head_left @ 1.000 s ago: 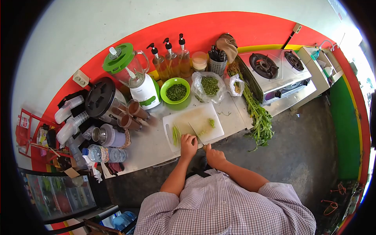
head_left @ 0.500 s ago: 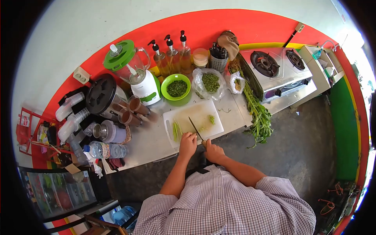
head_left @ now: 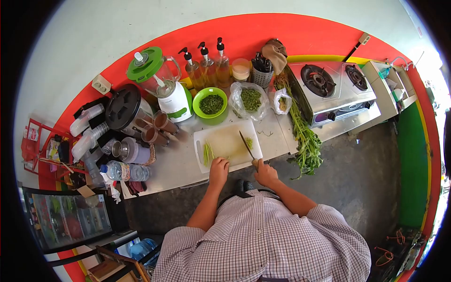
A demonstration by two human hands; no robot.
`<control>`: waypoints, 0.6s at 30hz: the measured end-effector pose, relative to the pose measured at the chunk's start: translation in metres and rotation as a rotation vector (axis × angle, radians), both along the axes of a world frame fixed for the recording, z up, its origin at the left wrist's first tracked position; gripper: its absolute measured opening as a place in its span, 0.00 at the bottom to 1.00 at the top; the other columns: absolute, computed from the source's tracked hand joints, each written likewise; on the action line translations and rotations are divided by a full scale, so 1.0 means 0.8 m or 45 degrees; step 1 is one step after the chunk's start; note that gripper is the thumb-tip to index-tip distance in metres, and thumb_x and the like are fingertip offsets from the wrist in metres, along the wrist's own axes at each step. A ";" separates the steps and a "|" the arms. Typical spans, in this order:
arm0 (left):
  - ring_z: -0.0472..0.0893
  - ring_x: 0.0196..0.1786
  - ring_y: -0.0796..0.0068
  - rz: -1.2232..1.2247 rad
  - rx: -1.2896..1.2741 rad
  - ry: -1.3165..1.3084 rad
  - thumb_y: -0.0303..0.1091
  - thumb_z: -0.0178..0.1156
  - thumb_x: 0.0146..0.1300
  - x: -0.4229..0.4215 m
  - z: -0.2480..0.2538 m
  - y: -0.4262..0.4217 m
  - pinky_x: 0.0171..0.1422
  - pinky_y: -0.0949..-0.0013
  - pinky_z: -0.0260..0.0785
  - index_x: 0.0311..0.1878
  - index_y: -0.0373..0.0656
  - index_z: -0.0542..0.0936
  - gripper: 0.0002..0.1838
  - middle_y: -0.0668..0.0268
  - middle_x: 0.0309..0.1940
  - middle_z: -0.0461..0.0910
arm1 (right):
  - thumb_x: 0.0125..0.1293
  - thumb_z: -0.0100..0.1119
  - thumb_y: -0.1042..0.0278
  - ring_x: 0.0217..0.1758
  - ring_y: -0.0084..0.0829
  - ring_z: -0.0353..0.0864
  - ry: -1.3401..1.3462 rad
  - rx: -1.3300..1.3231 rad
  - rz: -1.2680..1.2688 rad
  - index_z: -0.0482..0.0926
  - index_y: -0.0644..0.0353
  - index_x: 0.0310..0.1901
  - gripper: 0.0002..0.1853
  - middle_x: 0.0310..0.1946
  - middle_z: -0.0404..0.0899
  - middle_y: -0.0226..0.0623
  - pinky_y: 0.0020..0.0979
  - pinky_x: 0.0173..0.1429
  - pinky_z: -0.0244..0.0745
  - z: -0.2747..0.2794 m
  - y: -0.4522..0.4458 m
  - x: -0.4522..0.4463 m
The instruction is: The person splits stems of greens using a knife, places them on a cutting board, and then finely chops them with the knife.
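Observation:
My right hand [head_left: 266, 174] grips the handle of a knife [head_left: 246, 144], whose blade slants up and left over the white cutting board [head_left: 230, 138]. Beside the blade, partly behind it, lies a small pile of chopped green pieces [head_left: 249, 142]. At the board's front edge, my left hand [head_left: 218, 170] has its fingers curled together; a bit of green shows by the fingertips, but what they hold is too small to make out. Cut green stalks [head_left: 207, 153] lie on the board's left part, just beyond my left hand.
Behind the board stand a green bowl [head_left: 221, 116] of chopped greens and a plastic bag [head_left: 264, 108] of more. Leafy stalks [head_left: 307, 150] overhang the counter beside the gas stove [head_left: 324, 105]. A blender [head_left: 171, 101], brown cups [head_left: 164, 123] and a water bottle [head_left: 124, 171] stand left.
My right hand and the knife have moved right, away from my left hand, and the blade is now beside the chopped pile. My left hand has shifted slightly left.

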State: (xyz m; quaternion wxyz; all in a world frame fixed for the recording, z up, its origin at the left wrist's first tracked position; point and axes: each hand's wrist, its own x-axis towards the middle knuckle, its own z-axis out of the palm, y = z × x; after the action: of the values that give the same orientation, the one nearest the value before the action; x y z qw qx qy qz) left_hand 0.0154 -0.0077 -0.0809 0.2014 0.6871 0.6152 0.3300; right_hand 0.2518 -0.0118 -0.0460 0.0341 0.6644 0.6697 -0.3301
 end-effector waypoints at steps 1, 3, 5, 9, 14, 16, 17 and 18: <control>0.79 0.50 0.54 0.011 0.001 -0.003 0.25 0.67 0.59 0.002 0.002 0.002 0.58 0.57 0.73 0.39 0.36 0.85 0.05 0.59 0.41 0.81 | 0.62 0.63 0.57 0.45 0.62 0.85 0.028 -0.013 -0.007 0.62 0.63 0.60 0.31 0.41 0.84 0.60 0.58 0.51 0.80 0.000 0.002 0.003; 0.78 0.49 0.55 0.031 0.041 0.089 0.26 0.68 0.58 0.005 0.008 0.010 0.56 0.57 0.72 0.38 0.40 0.86 0.05 0.61 0.41 0.79 | 0.62 0.63 0.57 0.45 0.62 0.85 0.080 0.003 0.028 0.62 0.63 0.60 0.31 0.41 0.84 0.61 0.58 0.51 0.79 -0.004 0.001 0.007; 0.77 0.50 0.56 0.029 0.042 0.195 0.28 0.68 0.58 0.007 0.015 0.021 0.56 0.57 0.72 0.37 0.41 0.86 0.04 0.61 0.41 0.79 | 0.62 0.63 0.56 0.45 0.63 0.85 0.112 0.018 0.079 0.62 0.63 0.60 0.31 0.41 0.84 0.61 0.59 0.51 0.79 -0.011 0.002 0.016; 0.77 0.50 0.58 -0.033 0.004 0.342 0.31 0.69 0.57 0.028 0.010 0.041 0.54 0.56 0.72 0.35 0.46 0.85 0.03 0.63 0.41 0.78 | 0.63 0.64 0.55 0.45 0.63 0.84 0.097 0.008 0.233 0.61 0.63 0.60 0.31 0.41 0.84 0.62 0.59 0.51 0.79 -0.009 0.004 0.023; 0.79 0.48 0.55 -0.049 -0.116 0.144 0.29 0.65 0.60 0.070 0.009 0.056 0.52 0.54 0.73 0.37 0.45 0.85 0.03 0.61 0.39 0.80 | 0.64 0.64 0.55 0.45 0.64 0.84 0.084 0.005 0.209 0.62 0.63 0.59 0.30 0.40 0.84 0.63 0.58 0.52 0.79 -0.004 0.002 0.029; 0.79 0.47 0.54 -0.023 -0.168 0.097 0.28 0.63 0.62 0.077 0.009 0.056 0.51 0.54 0.74 0.38 0.45 0.85 0.03 0.60 0.38 0.80 | 0.64 0.63 0.56 0.45 0.64 0.84 0.101 0.013 0.210 0.62 0.63 0.60 0.30 0.40 0.84 0.63 0.58 0.52 0.79 -0.004 0.003 0.029; 0.80 0.46 0.53 -0.018 -0.138 0.077 0.28 0.62 0.62 0.078 0.009 0.054 0.50 0.53 0.75 0.38 0.44 0.85 0.04 0.59 0.38 0.81 | 0.64 0.63 0.56 0.45 0.64 0.85 0.121 0.018 0.221 0.62 0.63 0.60 0.30 0.40 0.84 0.63 0.58 0.51 0.80 -0.004 0.004 0.027; 0.80 0.45 0.52 -0.012 -0.107 0.057 0.27 0.61 0.63 0.078 0.009 0.053 0.50 0.53 0.75 0.38 0.43 0.85 0.04 0.58 0.37 0.81 | 0.64 0.63 0.56 0.45 0.64 0.85 0.120 0.022 0.222 0.62 0.63 0.60 0.30 0.40 0.84 0.63 0.58 0.51 0.80 0.002 0.005 0.023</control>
State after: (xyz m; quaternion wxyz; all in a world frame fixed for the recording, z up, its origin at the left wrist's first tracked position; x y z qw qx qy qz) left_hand 0.0780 0.0346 -0.0738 0.2178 0.6880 0.6298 0.2873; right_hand 0.2706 -0.0080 -0.0446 0.0255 0.5874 0.7287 -0.3511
